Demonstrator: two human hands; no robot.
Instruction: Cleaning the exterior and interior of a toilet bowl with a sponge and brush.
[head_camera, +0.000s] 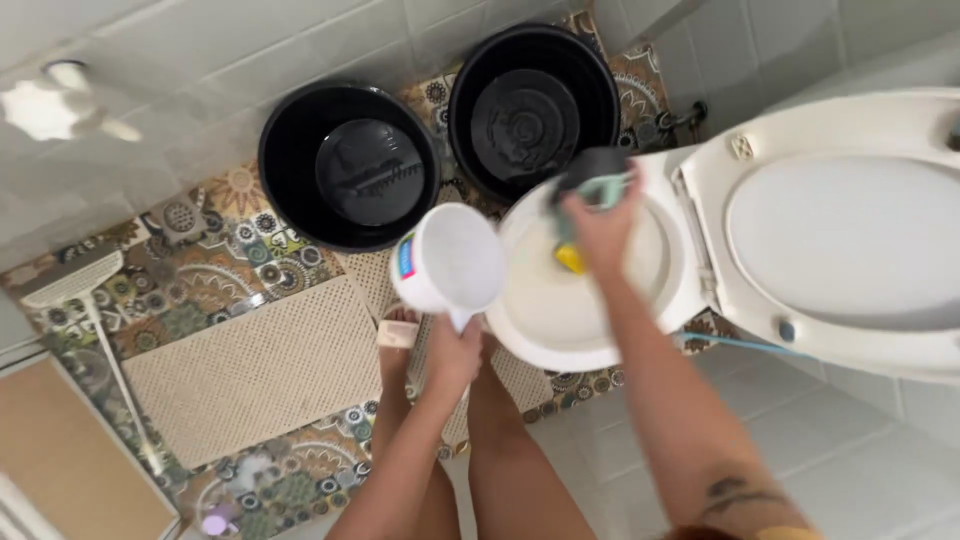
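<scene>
Two black tubs (348, 165) (533, 105) are set side by side on the patterned floor (215, 265), just left of the toilet (560, 320). A beige mat (255, 370) is laid below the left tub. A broom (85, 300) is seen further left, beside a brown panel (60, 450).

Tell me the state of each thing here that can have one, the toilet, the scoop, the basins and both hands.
Toilet lid: raised.
Toilet bowl: open, brush inside.
White scoop: held by its handle, tilted, mouth toward the camera, looks empty.
Toilet brush: gripped, yellow tip in the bowl.
Left black basin: upright on the floor.
Right black basin: upright on the floor.
Left hand: closed on the scoop handle.
Right hand: closed on the brush.
</scene>
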